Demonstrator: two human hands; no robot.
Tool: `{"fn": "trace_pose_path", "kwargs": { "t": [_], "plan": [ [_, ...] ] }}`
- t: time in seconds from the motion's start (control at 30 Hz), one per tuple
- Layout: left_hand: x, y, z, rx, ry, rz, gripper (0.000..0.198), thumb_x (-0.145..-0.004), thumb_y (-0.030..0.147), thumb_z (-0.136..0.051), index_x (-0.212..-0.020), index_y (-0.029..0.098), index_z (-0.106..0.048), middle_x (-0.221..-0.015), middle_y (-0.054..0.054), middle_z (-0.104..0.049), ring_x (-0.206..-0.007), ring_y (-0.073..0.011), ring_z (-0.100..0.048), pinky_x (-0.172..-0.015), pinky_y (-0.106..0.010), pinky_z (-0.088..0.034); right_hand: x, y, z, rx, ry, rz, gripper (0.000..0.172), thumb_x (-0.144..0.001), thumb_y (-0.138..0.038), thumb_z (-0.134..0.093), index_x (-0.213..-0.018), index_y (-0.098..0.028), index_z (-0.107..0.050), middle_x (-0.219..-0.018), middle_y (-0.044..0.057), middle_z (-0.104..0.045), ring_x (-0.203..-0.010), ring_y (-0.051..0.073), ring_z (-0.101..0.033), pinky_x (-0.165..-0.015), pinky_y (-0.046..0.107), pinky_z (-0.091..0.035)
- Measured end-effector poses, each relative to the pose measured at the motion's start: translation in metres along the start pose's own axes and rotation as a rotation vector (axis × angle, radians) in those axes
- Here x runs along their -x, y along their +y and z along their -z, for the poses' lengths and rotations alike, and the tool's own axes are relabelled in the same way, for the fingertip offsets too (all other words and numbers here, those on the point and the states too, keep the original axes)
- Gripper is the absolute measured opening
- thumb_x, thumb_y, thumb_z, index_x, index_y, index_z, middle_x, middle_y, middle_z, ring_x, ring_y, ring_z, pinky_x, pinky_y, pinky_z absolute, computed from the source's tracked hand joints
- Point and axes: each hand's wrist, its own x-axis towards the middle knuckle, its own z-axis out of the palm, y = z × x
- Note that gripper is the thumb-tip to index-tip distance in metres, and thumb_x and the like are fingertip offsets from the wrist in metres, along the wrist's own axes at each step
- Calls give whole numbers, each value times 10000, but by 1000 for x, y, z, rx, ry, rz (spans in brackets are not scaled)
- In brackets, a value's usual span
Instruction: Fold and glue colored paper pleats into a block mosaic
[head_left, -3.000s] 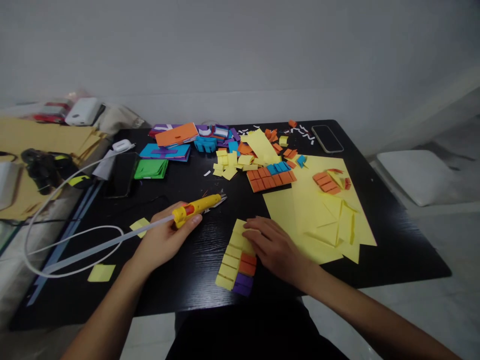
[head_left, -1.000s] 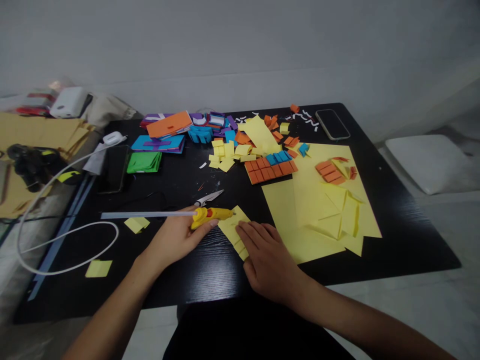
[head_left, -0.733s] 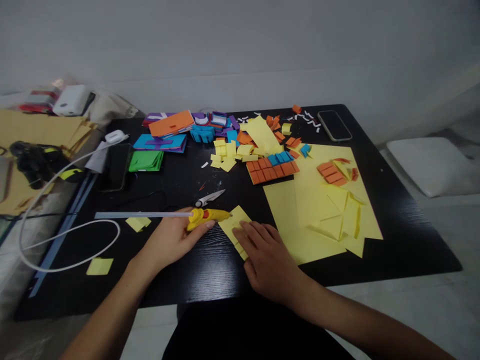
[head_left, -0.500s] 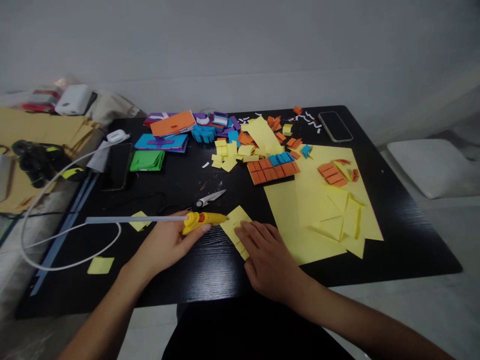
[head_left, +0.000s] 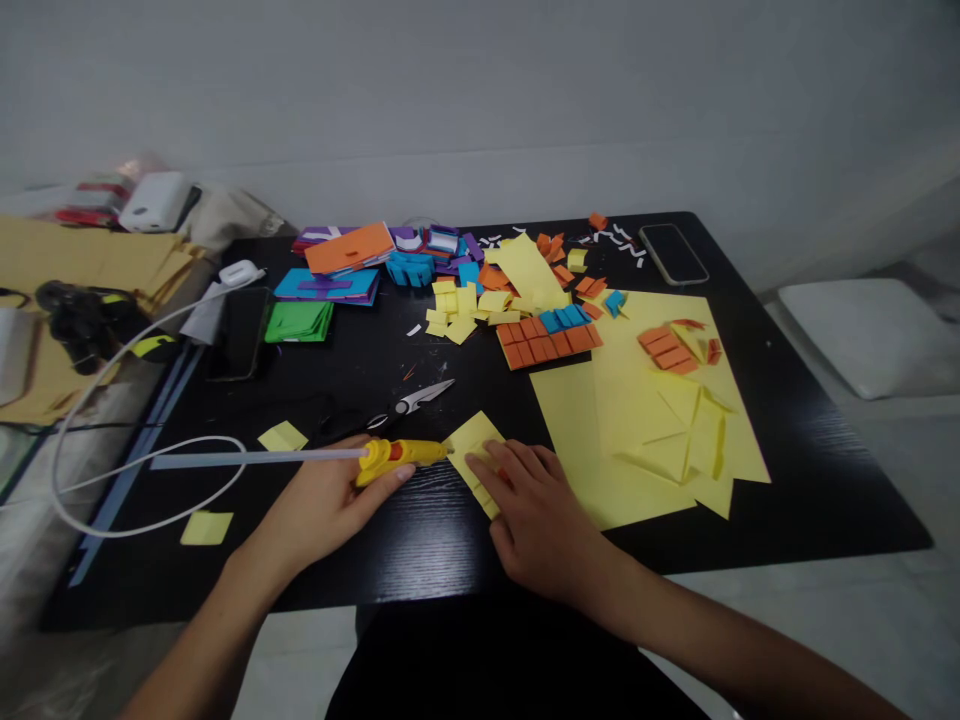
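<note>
A yellow hot glue gun (head_left: 405, 455) lies in my left hand (head_left: 330, 505), closed around its handle. A long translucent glue stick (head_left: 255, 459) sticks out of its back. The nozzle points right, at the left edge of a small folded yellow paper piece (head_left: 474, 432); whether it touches I cannot tell. My right hand (head_left: 536, 515) holds that piece against the black table, fingers across its right side. A bit of orange shows beneath these fingers. Just beyond the gun are scissors (head_left: 424, 397) with their blades pointing right, their handles partly hidden in the dark.
Large yellow sheets (head_left: 570, 430) cover the right side, with an orange and blue paper grid (head_left: 551, 338) at their upper edge. Loose yellow paper pieces (head_left: 454, 305), colored folded papers (head_left: 349, 250) and a phone (head_left: 673, 254) lie farther back. A white cable (head_left: 60, 450) loops at left.
My left hand has drawn the glue gun slightly left and down. My right hand stays on the yellow paper piece, and more orange shows under its fingers. The view has shifted slightly.
</note>
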Motion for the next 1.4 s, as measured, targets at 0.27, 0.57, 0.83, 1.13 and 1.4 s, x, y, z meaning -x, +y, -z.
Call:
{"fn": "trace_pose_path", "kwargs": {
  "t": [0.27, 0.57, 0.83, 1.13, 1.4],
  "plan": [
    [-1, 8, -1, 15, -14, -37, 419, -1036, 518, -558, -776, 228, -712, -722, 6, -665, -638, -153, -644, -593, -254, -479, 0, 1, -2, -27, 26, -2, 679, -845, -143, -543, -1524, -133, -558, -1564, 180, -567, -1400, 364, -497, -1158, 572, -376],
    [5, 8, 9, -1, -3, -41, 344, -1023, 516, -599, -857, 239, -718, -831, 4, -721, -707, -155, -684, -633, -245, -509, -1, 0, -1, -41, 16, -8, 664, -857, -142, -558, -1520, -116, -563, -1564, 196, -565, -1408, 380, -505, -1161, 591, -387],
    [1, -9, 35, -172, 299, 149, 400, -947, 625, -594, -1066, 271, -738, -899, -13, -765, -724, -221, -706, -670, -315, -537, 11, 35, 62, -405, -7, -47, 380, -958, -286, -620, -1325, -278, -722, -1441, 94, -689, -1351, 279, -625, -1131, 504, -507],
    [-45, -61, 36, -426, 223, 228, 511, -885, 356, -485, -1338, 155, -609, -1134, -165, -732, -1059, -373, -683, -959, -494, -532, -5, 193, 148, -78, 595, -995, 358, -891, -311, -744, -1199, -130, -734, -1218, 196, -764, -1012, 269, -714, -918, 412, -496],
    [-45, -84, 24, -526, 241, 184, 507, -854, 266, -486, -1326, 162, -640, -980, -146, -680, -957, -355, -652, -914, -497, -536, -6, 238, 128, -102, 360, -989, 575, -757, -358, -883, -1243, -114, -695, -1000, 174, -754, -790, 228, -649, -760, 389, -425]
  ]
}}
